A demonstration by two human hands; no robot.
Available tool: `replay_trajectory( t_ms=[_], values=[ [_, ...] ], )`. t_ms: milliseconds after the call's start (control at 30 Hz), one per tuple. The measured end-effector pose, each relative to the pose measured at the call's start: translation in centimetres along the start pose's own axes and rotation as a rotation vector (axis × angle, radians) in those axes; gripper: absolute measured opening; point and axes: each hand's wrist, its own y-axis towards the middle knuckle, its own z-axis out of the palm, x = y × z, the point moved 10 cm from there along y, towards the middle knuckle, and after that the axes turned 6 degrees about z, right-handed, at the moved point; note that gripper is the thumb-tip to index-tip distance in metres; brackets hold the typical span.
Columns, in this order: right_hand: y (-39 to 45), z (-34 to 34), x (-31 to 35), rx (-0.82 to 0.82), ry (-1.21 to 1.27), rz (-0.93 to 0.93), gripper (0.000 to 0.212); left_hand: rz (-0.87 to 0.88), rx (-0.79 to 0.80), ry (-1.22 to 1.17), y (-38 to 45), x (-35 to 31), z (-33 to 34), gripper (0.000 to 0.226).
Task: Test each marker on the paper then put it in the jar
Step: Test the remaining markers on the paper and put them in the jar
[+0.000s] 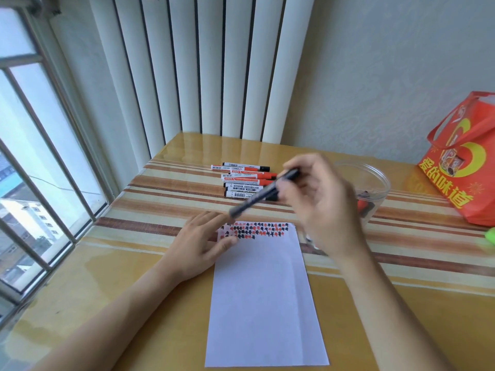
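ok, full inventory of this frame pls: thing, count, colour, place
sheet of white paper: one, red and black test marks along its far edge, table centre
black marker: one, blurred, in right hand above the paper
row of whiteboard markers: about seven, white barrels with red or black caps, beyond the paper
clear plastic jar: one, red and black items inside, behind right hand
red printed gift bag: one, right edge
striped yellow tabletop: one
left hand: flat on the paper's far left corner
right hand: pinches the marker
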Motion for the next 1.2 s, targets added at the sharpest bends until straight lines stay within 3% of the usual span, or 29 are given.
replay_trajectory(
  t_ms=[167, 300, 400, 500, 667, 767, 833, 900, 1000, 1100, 1200],
  values=[
    [1.0, -10.0, 3.2, -0.53, -0.229, -0.171, 0.02, -0.167, 0.012, 0.181, -0.6, 2.4, 0.9, 0.045],
    [0.8, -13.1, 2.5, -0.688, -0.381, -0.161, 0.026, -0.193, 0.062, 0.232, -0.8, 2.8, 1.6, 0.049],
    [1.5, -11.9, 0.8, -0.561, -0.504, -0.12, 0.022, -0.197, 0.11, 0.263, -0.8, 2.8, 2.0, 0.059],
    [2.3, -9.1, -3.6, -0.285, -0.673, 0.114, 0.018, -0.21, 0.143, 0.277, -0.9, 2.9, 2.2, 0.067],
    [2.2, -7.1, -5.1, -0.051, -0.916, 0.276, 0.048, -0.219, 0.16, 0.273, -1.0, 2.7, 2.3, 0.072],
    [2.3, -7.2, -4.2, -0.143, -0.863, 0.172, 0.037, -0.221, 0.176, 0.285, -1.0, 2.8, 2.4, 0.068],
    [1.4, -7.3, -1.6, -0.321, -0.796, -0.037, 0.021, -0.216, 0.178, 0.3, -1.0, 2.8, 2.4, 0.066],
    [0.0, -5.7, 1.0, -0.393, -0.723, -0.263, 0.012, -0.204, 0.173, 0.31, -0.9, 2.7, 2.3, 0.063],
    [-0.8, 0.3, 0.6, -0.172, -0.622, -0.366, 0.011, -0.192, 0.158, 0.312, -0.8, 2.5, 2.2, 0.057],
    [0.0, 6.3, -5.6, 0.087, -0.654, -0.184, 0.015, -0.188, 0.156, 0.312, -0.8, 2.4, 2.2, 0.055],
    [0.9, 9.4, -11.3, 0.2, -0.749, -0.035, 0.029, -0.184, 0.16, 0.311, -0.8, 2.3, 2.1, 0.054]
  ],
)
